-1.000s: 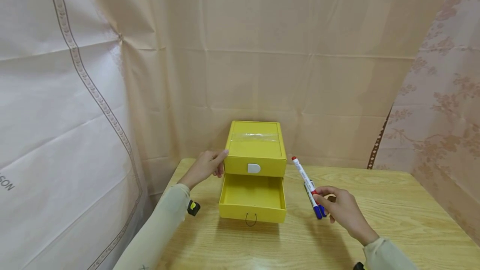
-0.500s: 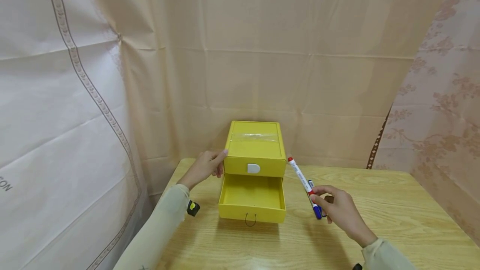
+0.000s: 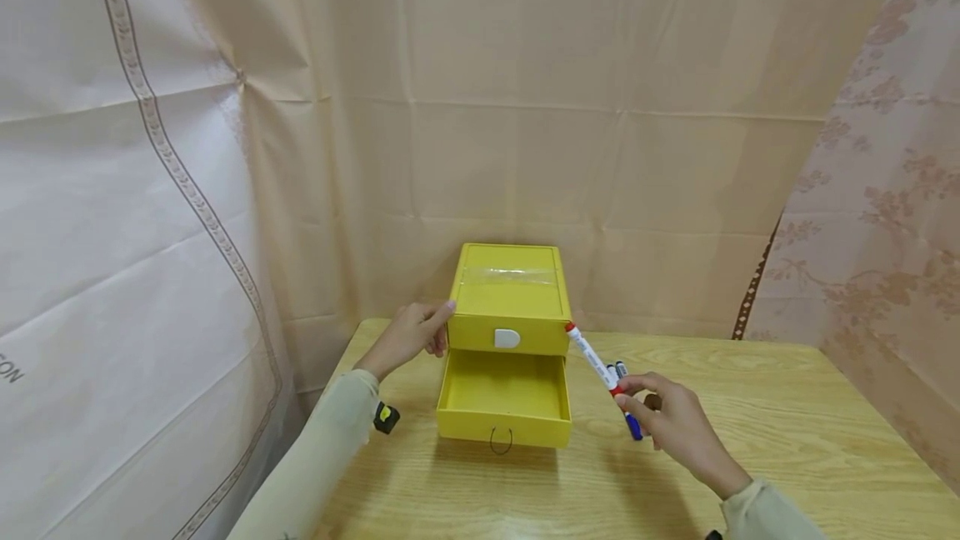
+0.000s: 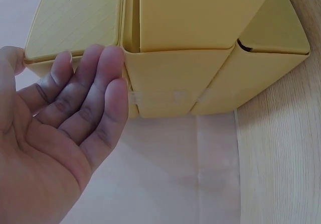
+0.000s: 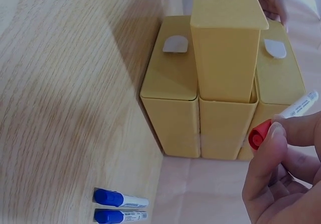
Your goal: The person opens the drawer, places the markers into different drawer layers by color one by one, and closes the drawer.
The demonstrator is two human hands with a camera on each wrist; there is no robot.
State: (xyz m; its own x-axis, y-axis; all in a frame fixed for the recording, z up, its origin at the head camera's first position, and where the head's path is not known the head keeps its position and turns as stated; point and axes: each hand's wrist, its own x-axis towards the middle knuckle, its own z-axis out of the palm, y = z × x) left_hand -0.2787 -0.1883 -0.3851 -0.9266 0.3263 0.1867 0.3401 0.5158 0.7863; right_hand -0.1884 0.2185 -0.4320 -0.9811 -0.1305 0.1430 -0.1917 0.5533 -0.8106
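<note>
A yellow drawer unit [image 3: 510, 298] stands on the table, its middle drawer [image 3: 504, 427] pulled out with nothing seen inside. My left hand [image 3: 408, 336] rests against the unit's left side, thumb at the upper front corner; in the left wrist view its fingers [image 4: 90, 83] lie loosely bent along the yellow wall. Between thumb and fingers, my right hand [image 3: 678, 423] pinches a white marker [image 3: 592, 359] by its red cap [image 5: 258, 134]. The marker slants up to the left, its red end overlapping the unit's front right edge in the head view.
Two blue-capped markers [image 5: 123, 199] lie side by side on the wooden table [image 3: 787, 432], beneath and beyond my right hand. A thin dark loop [image 3: 501, 440] is the pulled-out drawer's handle. A beige curtain [image 3: 510, 148] hangs close behind the unit.
My right hand has moved slightly left, bringing the red marker closer to the drawer unit and uncovering more of the blue markers. My left hand and the drawer have stayed put.
</note>
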